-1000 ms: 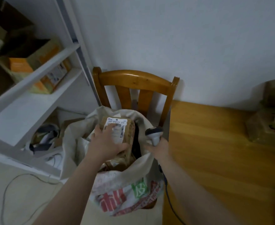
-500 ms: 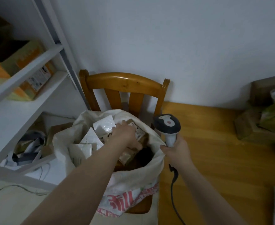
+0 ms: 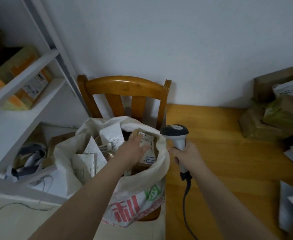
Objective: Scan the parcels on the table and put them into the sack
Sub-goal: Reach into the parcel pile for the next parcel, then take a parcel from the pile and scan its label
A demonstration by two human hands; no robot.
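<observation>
Cardboard parcel (image 3: 150, 144) lies in the sack (image 3: 162, 170), left hand (image 3: 133, 149) spread flat on it; right hand (image 3: 187, 155) grips the scanner (image 3: 175, 133). Stowing looks done; next, fetch from the pile (image 3: 258, 125) at the counter's (image 3: 220, 153) far right corner.

A plain white wall (image 3: 176, 40) fills the far side, dimly lit. A wooden chair (image 3: 125, 85) stands against it at centre, the wooden desk (image 3: 228, 153) just to its right. A white shelf (image 3: 21, 122) holding boxes (image 3: 26, 80) stands left. A thin cable (image 3: 12, 204) lies on the pale floor (image 3: 21, 226).
</observation>
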